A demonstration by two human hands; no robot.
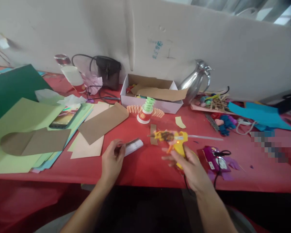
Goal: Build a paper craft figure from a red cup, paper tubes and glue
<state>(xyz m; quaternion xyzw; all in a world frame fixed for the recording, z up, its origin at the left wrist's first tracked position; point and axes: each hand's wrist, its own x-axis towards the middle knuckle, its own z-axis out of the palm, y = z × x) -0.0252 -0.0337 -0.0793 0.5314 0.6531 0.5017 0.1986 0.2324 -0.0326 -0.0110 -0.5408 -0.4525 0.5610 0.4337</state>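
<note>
My left hand [113, 159] pinches one end of a small white folded piece [134, 147] with a brown edge, held low over the red table. In my right hand [190, 166] is a yellow glue gun [180, 145], its nozzle pointing left and a clear glue stick [205, 137] sticking out of its back. Under the nozzle lies a small brown paper strip [154, 134]. Behind that stands a red and white paper cup [145, 116] with a folded green paper spring [149, 104] on top and orange folded paper springs at both sides.
Coloured sheets, brown paper [103, 124] and a phone [65, 116] lie left. Behind stand a white box [155, 105], black bag [109, 72] and metal jug [196, 79]. A purple device [215, 159] with black cables sits right, near craft scraps and blue paper [259, 115].
</note>
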